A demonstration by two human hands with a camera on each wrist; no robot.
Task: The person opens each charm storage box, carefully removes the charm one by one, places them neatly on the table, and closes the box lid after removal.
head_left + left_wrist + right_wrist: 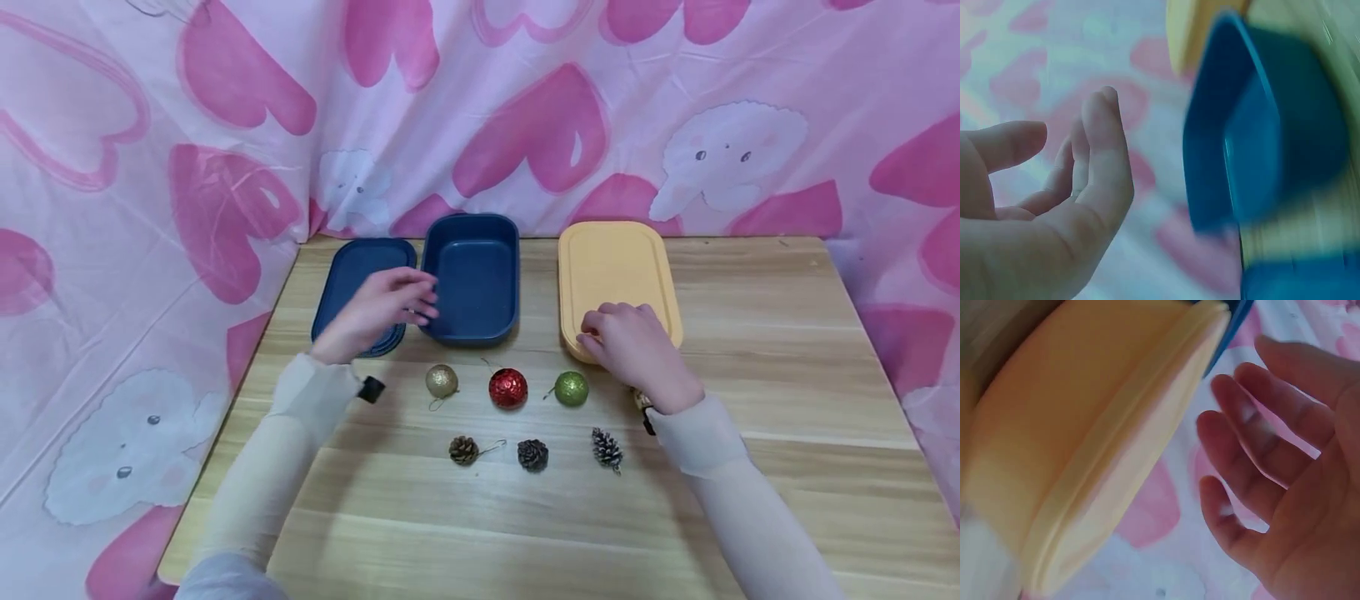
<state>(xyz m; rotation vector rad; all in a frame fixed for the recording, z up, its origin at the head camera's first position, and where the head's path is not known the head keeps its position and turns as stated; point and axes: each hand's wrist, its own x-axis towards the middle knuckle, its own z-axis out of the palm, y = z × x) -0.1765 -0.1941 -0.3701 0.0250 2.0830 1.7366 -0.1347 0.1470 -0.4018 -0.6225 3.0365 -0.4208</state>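
Observation:
My left hand (392, 302) hovers over the gap between a blue lid (358, 275) and an uncovered blue container (477, 279), its fingers loosely bent around nothing. In the left wrist view the container (1297, 119) stands apart from those fingers. My right hand (633, 346) is over the near edge of a yellow container with its lid on (617, 267). The right wrist view shows its fingers relaxed and slightly bent, just off the yellow lid (1129, 481), holding nothing. The blue container's inside shows bare.
In front lie a gold ball (442, 381), a red ball (508, 389) and a green ball (572, 388). Nearer are a brown pinecone (463, 450), a dark pinecone (532, 456) and a white-tipped pinecone (607, 449). A pink heart-patterned curtain (525, 125) hangs behind the wooden table (480, 533).

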